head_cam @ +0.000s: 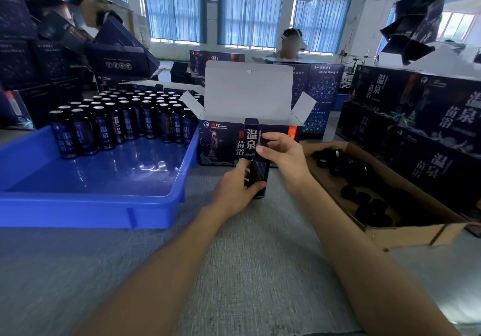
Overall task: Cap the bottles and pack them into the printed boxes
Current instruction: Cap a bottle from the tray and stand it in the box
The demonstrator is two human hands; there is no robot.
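A dark bottle (pixel 258 174) stands on the grey table in front of me. My left hand (pixel 234 192) grips its lower body. My right hand (pixel 283 153) curls over its top, where a black cap (pixel 266 139) sits under the fingers. Just behind stands an open printed box (pixel 223 143), its white lid flap raised. Several uncapped bottles (pixel 125 122) with silver seals stand at the far end of a blue tray (pixel 91 197) to the left. Loose black caps (pixel 364 200) lie in a brown cardboard tray (pixel 406 234) to the right.
Stacks of closed printed boxes (pixel 421 116) rise at the right, and more dark boxes (pixel 33 57) pile up at the left. Another person (pixel 290 44) sits behind boxes at the far side. Grey table surface (pixel 234 270) stretches toward me.
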